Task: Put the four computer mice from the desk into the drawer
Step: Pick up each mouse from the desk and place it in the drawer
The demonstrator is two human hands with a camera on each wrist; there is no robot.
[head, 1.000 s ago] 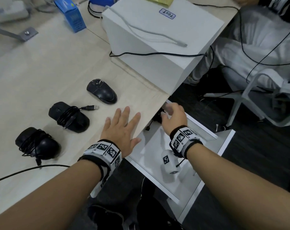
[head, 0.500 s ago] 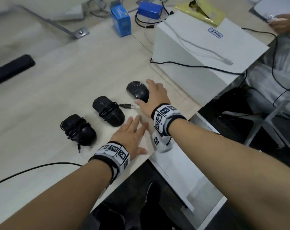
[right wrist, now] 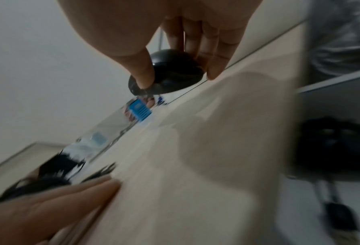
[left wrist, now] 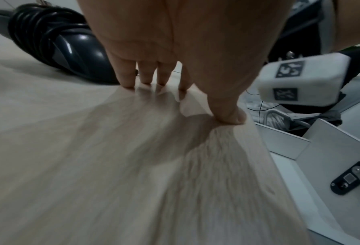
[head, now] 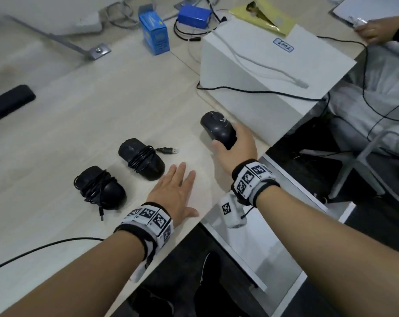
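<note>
Three black mice show on the light wooden desk [head: 102, 115]. My right hand [head: 236, 147] grips the rightmost, cordless mouse [head: 216, 126] by its rear, thumb on one side and fingers on the other; the right wrist view shows the same mouse [right wrist: 175, 73] pinched. A middle mouse [head: 141, 159] with its cable wound round it lies left of that, its USB plug [head: 168, 150] loose. A third wrapped mouse [head: 100, 187] sits further left. My left hand [head: 175, 188] lies flat and open on the desk by the middle mouse [left wrist: 55, 44]. The white drawer [head: 285, 252] stands pulled out below the desk edge.
A large white box [head: 262, 72] with cables over it stands just behind the held mouse. Blue boxes [head: 156, 35] and cords lie at the back. A black bar [head: 8, 104] is at far left. Another person's hand [head: 374, 30] and a chair [head: 365, 156] are at right.
My right hand left the drawer, came up over the desk and closed round the rightmost mouse. The left hand stayed flat on the desk. The head view shifted left.
</note>
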